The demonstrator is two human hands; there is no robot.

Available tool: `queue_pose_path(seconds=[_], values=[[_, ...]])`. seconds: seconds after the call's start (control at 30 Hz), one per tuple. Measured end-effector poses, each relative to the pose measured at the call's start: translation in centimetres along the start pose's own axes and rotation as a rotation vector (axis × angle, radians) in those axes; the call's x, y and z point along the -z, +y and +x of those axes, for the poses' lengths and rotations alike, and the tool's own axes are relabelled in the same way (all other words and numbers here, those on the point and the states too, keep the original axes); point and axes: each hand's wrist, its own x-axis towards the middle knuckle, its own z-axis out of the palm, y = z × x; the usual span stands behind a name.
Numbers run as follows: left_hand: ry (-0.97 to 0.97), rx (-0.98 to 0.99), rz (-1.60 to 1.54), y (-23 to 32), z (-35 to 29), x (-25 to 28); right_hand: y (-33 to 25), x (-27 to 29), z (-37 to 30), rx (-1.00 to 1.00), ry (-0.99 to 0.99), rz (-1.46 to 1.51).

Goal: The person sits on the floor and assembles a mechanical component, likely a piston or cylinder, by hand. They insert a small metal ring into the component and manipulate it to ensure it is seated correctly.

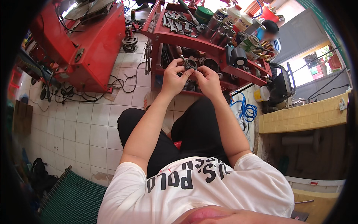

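Note:
Both hands are raised in front of me, holding a small dark round metal part [190, 63] with a ring-like shape. My left hand [173, 79] grips its left side between thumb and fingers. My right hand [209, 81] pinches its lower right edge, the thumb close to the left thumb. The part is too small to tell its exact kind. Just beyond the hands is the lower shelf of a red tool cart [197, 42], where a dark round cup-like part [211, 65] lies among other metal parts.
On the cart's top stand wrenches [173, 23], a green tin [203, 15] and several cans [214, 23]. A red machine [97, 56] is at left, with black cables on the tiles. Coiled blue hose [248, 111] lies right; a person [270, 28] is beyond the cart.

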Motion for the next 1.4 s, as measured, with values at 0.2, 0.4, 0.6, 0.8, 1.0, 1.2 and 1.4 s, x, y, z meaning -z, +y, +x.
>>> queue_pose_path(seconds=[0.2, 0.4, 0.6, 0.8, 1.0, 1.2, 1.4], values=[[-0.007, -0.003, 0.017, -0.1, -0.1, 0.1, 0.0, -0.3, 0.1, -0.166, -0.029, 0.23], [-0.021, 0.023, -0.001, 0.1, -0.2, 0.0, 0.2, -0.2, 0.1, -0.219, -0.055, 0.346], [-0.001, 0.039, -0.017, -0.2, -0.3, -0.3, 0.5, -0.1, 0.1, -0.274, -0.054, 0.411], [-0.031, -0.003, 0.043, -0.3, -0.3, -0.4, 1.1, -0.3, 0.2, -0.286, -0.03, 0.457], [-0.037, 0.001, 0.052, -0.1, -0.4, -0.4, 0.9, -0.2, 0.1, -0.352, -0.028, 0.523], [-0.039, -0.008, 0.065, -0.3, -0.4, -0.4, 0.2, 0.1, 0.2, -0.511, -0.058, 0.613], [-0.042, -0.018, 0.078, -0.2, -0.4, -0.5, 0.6, 0.3, 0.5, -0.641, -0.109, 0.761]])
